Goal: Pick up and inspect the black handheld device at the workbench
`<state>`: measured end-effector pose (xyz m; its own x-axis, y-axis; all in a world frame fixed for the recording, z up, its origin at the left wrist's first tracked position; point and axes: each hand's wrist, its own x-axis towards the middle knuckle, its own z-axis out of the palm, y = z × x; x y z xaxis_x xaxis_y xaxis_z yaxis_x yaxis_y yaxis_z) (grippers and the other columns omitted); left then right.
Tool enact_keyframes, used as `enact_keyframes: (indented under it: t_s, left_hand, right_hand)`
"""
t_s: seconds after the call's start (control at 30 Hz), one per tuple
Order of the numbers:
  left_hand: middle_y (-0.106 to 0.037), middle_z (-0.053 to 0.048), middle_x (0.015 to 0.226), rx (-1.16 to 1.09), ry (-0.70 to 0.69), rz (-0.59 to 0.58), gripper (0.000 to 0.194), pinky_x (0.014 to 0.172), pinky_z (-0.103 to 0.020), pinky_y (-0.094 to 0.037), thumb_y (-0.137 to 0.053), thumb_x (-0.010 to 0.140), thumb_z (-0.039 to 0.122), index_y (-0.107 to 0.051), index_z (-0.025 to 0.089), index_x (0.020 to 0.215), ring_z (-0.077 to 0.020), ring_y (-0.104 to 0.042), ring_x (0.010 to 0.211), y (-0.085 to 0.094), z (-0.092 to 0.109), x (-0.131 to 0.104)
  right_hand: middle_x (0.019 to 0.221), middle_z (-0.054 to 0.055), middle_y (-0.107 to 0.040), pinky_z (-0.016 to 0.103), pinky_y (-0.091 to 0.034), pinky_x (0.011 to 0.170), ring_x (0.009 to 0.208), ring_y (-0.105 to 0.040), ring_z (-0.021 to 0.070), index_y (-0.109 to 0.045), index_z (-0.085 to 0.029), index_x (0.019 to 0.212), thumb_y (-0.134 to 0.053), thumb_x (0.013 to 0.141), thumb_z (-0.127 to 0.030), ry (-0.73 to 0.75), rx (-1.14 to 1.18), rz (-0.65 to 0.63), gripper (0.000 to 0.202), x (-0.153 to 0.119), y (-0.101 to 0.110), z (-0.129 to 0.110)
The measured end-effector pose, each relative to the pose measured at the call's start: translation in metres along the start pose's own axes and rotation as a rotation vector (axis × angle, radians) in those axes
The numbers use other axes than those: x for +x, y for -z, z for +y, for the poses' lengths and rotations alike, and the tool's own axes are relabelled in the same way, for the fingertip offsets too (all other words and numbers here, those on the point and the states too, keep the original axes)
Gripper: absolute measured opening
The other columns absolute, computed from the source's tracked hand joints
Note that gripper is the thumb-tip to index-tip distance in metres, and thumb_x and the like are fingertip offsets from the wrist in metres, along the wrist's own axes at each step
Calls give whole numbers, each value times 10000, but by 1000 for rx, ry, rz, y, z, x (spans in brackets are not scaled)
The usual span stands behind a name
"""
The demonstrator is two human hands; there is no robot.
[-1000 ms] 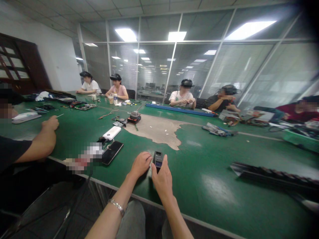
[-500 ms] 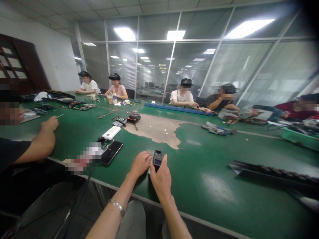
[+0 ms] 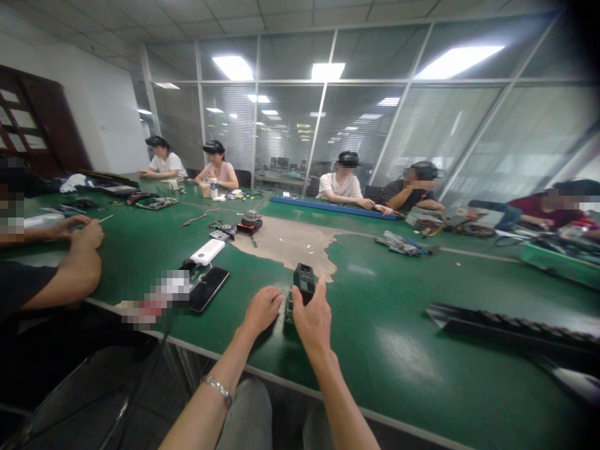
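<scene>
My right hand [image 3: 312, 319] grips a small black box-shaped device [image 3: 304, 279] with a panel on its upper face, thumb on the near left side and fingers around the right. Beside the thumb, a dark piece with a greenish lower end [image 3: 289, 310] shows; whether it belongs to the device I cannot tell. My left hand [image 3: 263, 309] rests on the green table [image 3: 375, 312] just left of the device, its fingers curled and bent down. Whatever lies under those fingers is hidden.
Left of my hands lie a black phone [image 3: 209, 289] and a white power bank [image 3: 207, 252]. A black slotted rail [image 3: 510, 328] lies at right, gloves [image 3: 404, 244] beyond. A co-worker's forearm [image 3: 70, 275] rests at left; other people sit across. A green basket [image 3: 557, 265] stands far right.
My right hand has turned and tipped the device up, moving slightly right. My left hand has come away from it and sits slightly lower. The view has shifted a little.
</scene>
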<state>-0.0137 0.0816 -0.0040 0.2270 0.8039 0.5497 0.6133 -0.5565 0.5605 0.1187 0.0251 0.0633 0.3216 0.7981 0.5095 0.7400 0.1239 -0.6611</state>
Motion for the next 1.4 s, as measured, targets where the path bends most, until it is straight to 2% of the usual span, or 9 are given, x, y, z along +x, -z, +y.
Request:
enact_keyframes:
  t_s: [0.1, 0.23, 0.3, 0.4, 0.53, 0.9, 1.2, 1.4]
  left_hand:
    - [-692, -66, 1001, 5, 1, 7, 268, 947, -324, -470, -435, 927, 270, -690, 195, 963, -180, -612, 980, 0, 0, 0]
    - [-693, -63, 989, -4, -3, 9, 275, 938, -314, -472, -431, 928, 273, -695, 199, 945, -176, -613, 974, 0, 0, 0]
    - [-694, -64, 993, -4, -4, 9, 278, 937, -313, -472, -432, 928, 277, -697, 195, 950, -175, -614, 974, -1, 0, 0]
    - [-696, -67, 1009, 3, -12, 7, 291, 946, -316, -468, -426, 931, 278, -701, 186, 959, -176, -611, 987, -1, 0, 0]
    - [-698, -70, 1020, 11, -17, 2, 304, 949, -320, -468, -419, 934, 284, -704, 182, 962, -177, -612, 992, 0, 1, 0]
    - [-696, -70, 1012, 14, -22, -6, 306, 946, -323, -470, -415, 936, 284, -705, 184, 951, -177, -613, 983, 0, 1, 1]
    - [-693, -70, 1023, 18, -8, -6, 310, 954, -329, -466, -413, 937, 290, -703, 184, 961, -178, -609, 991, 0, 1, 0]
    - [-694, -75, 1029, 22, -13, -7, 320, 961, -334, -464, -405, 939, 294, -705, 188, 968, -184, -609, 1005, 0, 1, 0]
  right_hand:
    - [1395, 227, -448, 435, -414, 959, 1218, -507, 342, -188, -83, 1481, -465, 870, -512, -3, 5, 54, 796, 9, 16, 9]
    - [1370, 206, -486, 439, -419, 971, 1220, -511, 341, -171, -90, 1488, -496, 850, -511, -43, -18, 49, 831, 6, 27, 41]
    - [1357, 209, -499, 444, -423, 970, 1199, -531, 341, -175, -85, 1487, -504, 842, -510, -74, -44, 26, 840, -1, 28, 59]
    - [1408, 222, -437, 441, -414, 989, 1221, -513, 340, -186, -69, 1481, -497, 844, -515, -78, -76, -5, 837, -12, 25, 81]
    - [1442, 216, -394, 440, -402, 1009, 1251, -487, 333, -192, -72, 1480, -469, 862, -515, -56, -86, -23, 809, -21, 21, 97]
    - [1427, 248, -395, 451, -414, 999, 1257, -477, 340, -160, -37, 1480, -457, 867, -503, -44, -106, -39, 825, -26, 18, 106]
    - [1427, 250, -393, 436, -381, 1037, 1283, -445, 337, -211, -12, 1464, -501, 835, -529, 9, -153, -21, 864, -30, 16, 110]
    - [1429, 251, -387, 458, -363, 1039, 1285, -432, 336, -153, -36, 1484, -512, 823, -574, -3, -131, 48, 925, -31, 21, 105]
